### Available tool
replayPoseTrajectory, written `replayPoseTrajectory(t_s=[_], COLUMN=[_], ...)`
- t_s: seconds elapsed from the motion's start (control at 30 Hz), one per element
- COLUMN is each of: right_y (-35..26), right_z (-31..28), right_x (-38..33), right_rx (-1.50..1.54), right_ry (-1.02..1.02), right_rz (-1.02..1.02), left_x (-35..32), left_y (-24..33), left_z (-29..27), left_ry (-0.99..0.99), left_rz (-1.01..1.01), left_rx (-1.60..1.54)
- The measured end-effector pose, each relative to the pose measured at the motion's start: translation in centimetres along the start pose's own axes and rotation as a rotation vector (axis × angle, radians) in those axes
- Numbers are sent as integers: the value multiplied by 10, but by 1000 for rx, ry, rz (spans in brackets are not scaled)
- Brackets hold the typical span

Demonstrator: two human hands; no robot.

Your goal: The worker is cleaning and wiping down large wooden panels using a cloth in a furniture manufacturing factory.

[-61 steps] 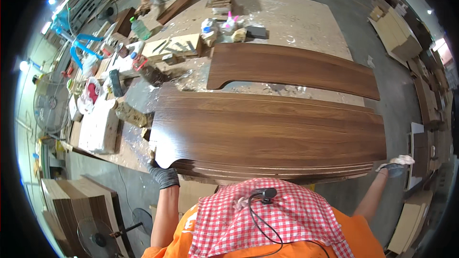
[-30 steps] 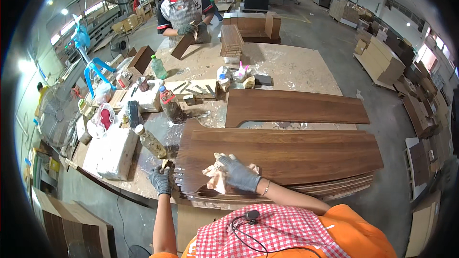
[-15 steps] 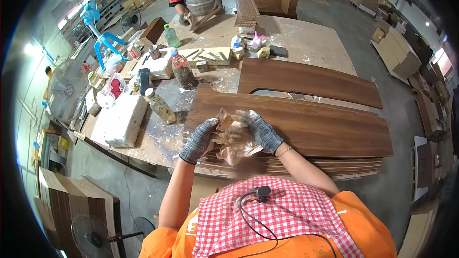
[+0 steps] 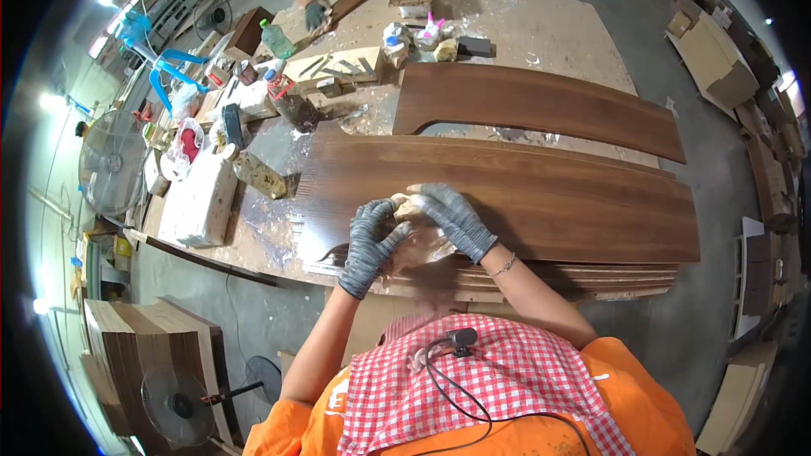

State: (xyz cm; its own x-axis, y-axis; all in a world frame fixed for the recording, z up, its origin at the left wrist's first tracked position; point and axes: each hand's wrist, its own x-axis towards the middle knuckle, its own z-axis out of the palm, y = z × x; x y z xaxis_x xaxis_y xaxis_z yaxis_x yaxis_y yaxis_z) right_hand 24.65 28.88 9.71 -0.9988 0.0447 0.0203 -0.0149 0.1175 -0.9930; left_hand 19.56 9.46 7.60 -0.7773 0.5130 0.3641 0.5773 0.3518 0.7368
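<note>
My left hand [image 4: 370,245] and my right hand [image 4: 458,221], both in grey gloves, grip a crumpled tan rag [image 4: 407,208] between them. The rag is bunched small, and its lower part is blurred. Both hands are over the near edge of a dark brown wood-grain panel [image 4: 574,203], towards its left end. Beneath that panel lies a stack of similar boards [image 4: 574,277]. Just beyond it rests another brown panel [image 4: 541,101] with a long curved cutout along its near side.
On the worktable [image 4: 541,21], left of the panels, stand a murky bottle [image 4: 258,173], a dark bottle with a red band [image 4: 291,101] and a white block [image 4: 198,207]. Across the table, a co-worker's gloved hand [image 4: 317,15] touches a brown board [image 4: 351,4]. Fans [image 4: 177,405] stand at left.
The rag hung loose and spread between my hands; now it is bunched up smaller. My view has tilted lower. The co-worker's hands have shifted along a board.
</note>
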Motion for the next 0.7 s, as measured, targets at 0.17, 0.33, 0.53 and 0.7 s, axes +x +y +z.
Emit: replayPoseTrajectory(t_s=[0.17, 0.33, 0.53, 0.7], right_y=[-6, 5, 21, 13], right_z=[-17, -32, -34, -32], right_x=[-1, -11, -28, -44], right_rx=[37, 202, 348, 217], right_ry=[-175, -72, 92, 134], right_rz=[81, 161, 184, 134], left_x=[3, -5, -12, -13], left_y=[26, 43, 63, 57], left_z=[-3, 6, 38, 39], left_ry=[-45, -195, -184, -261], left_rz=[34, 4, -39, -27], left_rx=[67, 394, 487, 453])
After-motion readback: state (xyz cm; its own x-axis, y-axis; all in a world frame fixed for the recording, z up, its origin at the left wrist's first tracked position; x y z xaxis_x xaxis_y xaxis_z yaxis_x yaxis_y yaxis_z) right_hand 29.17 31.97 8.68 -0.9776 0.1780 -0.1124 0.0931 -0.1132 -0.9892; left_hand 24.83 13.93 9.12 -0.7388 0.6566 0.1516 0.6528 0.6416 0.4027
